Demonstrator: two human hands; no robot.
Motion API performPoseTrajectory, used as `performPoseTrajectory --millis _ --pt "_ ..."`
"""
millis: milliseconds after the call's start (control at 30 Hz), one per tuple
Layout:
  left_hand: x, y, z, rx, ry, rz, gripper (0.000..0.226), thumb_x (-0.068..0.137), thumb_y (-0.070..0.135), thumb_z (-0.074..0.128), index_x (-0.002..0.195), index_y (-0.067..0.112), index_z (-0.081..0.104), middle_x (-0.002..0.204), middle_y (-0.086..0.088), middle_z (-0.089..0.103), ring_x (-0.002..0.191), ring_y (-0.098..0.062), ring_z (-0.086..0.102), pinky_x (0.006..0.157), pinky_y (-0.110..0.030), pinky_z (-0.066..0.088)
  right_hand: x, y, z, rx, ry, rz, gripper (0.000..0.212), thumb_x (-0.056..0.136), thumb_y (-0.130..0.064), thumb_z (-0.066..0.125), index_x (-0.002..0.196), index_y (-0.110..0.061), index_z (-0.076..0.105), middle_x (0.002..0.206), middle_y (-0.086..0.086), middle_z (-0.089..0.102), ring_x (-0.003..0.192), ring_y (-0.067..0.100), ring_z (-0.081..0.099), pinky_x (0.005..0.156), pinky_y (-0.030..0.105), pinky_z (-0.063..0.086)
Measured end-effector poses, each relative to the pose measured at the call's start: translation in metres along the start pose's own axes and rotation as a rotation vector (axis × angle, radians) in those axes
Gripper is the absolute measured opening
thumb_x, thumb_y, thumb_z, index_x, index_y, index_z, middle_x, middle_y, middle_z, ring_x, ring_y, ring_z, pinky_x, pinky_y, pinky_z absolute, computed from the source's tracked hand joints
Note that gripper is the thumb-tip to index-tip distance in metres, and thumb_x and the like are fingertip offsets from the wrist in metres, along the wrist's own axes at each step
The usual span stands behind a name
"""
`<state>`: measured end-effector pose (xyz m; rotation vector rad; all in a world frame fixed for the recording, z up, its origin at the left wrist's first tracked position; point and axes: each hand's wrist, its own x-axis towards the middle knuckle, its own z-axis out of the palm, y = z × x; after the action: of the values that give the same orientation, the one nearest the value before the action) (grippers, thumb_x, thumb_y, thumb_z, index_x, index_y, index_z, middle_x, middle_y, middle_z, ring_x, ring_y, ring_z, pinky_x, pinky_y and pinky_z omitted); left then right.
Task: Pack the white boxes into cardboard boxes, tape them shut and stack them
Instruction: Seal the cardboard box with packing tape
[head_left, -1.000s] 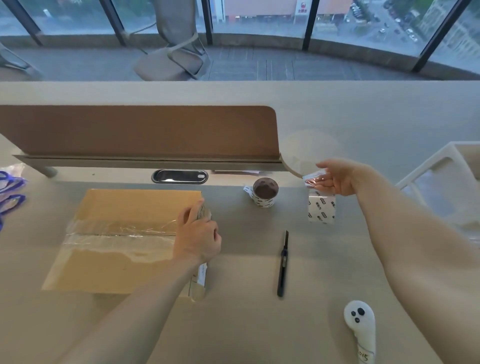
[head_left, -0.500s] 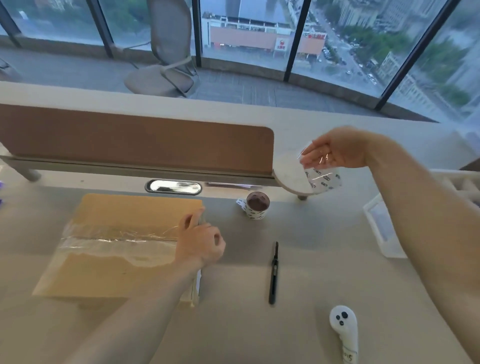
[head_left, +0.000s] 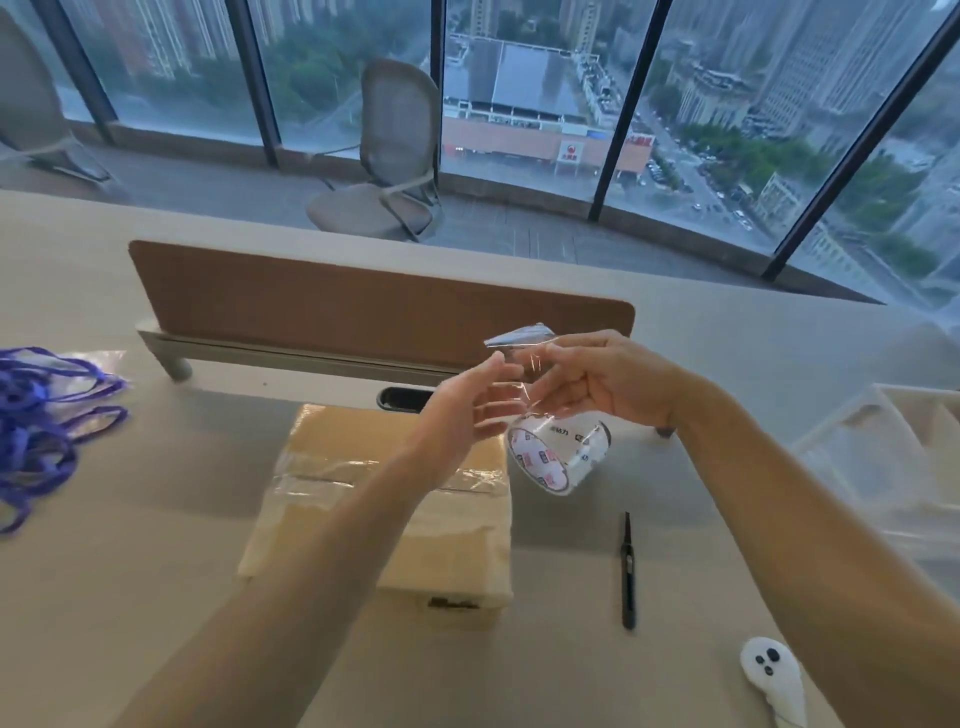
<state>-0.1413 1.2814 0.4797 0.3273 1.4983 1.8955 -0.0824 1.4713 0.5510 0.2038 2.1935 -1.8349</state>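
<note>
Open tabletop (head_left: 156, 597) lies between the purple lanyards (head_left: 36, 426) and the cardboard box (head_left: 379, 519), while right of the box a black cutter (head_left: 628, 571), white controller (head_left: 774, 675) and white bin (head_left: 909, 452) stand in the way, and the brown divider (head_left: 379, 312) blocks the far edge.

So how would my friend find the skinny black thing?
Start at the taped cardboard box on the grey table. Right of it lies the skinny black thing, flat and alone. It is thin and dark, while the controller nearby is white and rounded.
</note>
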Motion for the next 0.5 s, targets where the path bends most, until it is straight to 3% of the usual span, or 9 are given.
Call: performPoseTrajectory --millis 133,267,367,433,500 --pt "-0.03 0.02 -0.046 -0.014 0.081 0.076 0.044 0.084 0.06 0.066 0.103 0.022 0.078 0.106 -0.012 0.071 0.098 -0.023 0.065 0.095 -0.042 0.05 0.025 -0.009 0.057 -0.068 -0.102 0.005 0.032 0.1 -0.026 0.053 0.125 -0.008 0.064 0.106 0.024 0.071 0.1 0.04 0.069 0.099 0.051 0.051" --pt "-0.051 0.028 -0.083 0.02 0.295 0.249 0.016 0.092 0.03 0.07 0.086 0.018 0.079 0.082 -0.004 0.074 0.082 -0.017 0.065 0.088 -0.041 0.054 0.047 -0.018 0.102 -0.104 -0.136 0.023 0.045 0.09 -0.041 0.063 0.125 -0.014 0.065 0.106 0.021 0.072 0.105 0.038 0.068 0.101 0.052 0.048" --pt "-0.063 0.034 -0.098 0.217 0.372 0.451 0.011 0.094 0.02 0.069 0.088 0.019 0.079 0.08 0.006 0.077 0.077 -0.006 0.07 0.076 -0.021 0.054 0.063 -0.018 0.124 -0.019 -0.119 0.045 0.047 0.091 -0.045 0.052 0.122 -0.013 0.067 0.111 0.022 0.071 0.106 0.035 0.068 0.105 0.051 0.046" --pt "-0.069 0.035 -0.106 0.428 0.343 0.655 0.01 0.092 0.018 0.071 0.091 0.016 0.08 0.086 0.006 0.076 0.082 -0.008 0.071 0.074 -0.018 0.053 0.074 -0.016 0.131 0.132 -0.122 0.089 0.058 0.092 -0.057 0.042 0.112 -0.011 0.071 0.108 0.022 0.071 0.103 0.034 0.068 0.103 0.047 0.048" --pt "-0.07 0.034 -0.114 0.642 0.298 0.881 0.011 0.091 0.02 0.072 0.093 0.014 0.08 0.093 0.007 0.075 0.085 -0.009 0.07 0.075 -0.02 0.053 0.085 -0.013 0.133 0.323 -0.128 0.153 0.077 0.091 -0.07 0.034 0.122 -0.007 0.067 0.104 0.019 0.069 0.101 0.031 0.066 0.099 0.042 0.048"
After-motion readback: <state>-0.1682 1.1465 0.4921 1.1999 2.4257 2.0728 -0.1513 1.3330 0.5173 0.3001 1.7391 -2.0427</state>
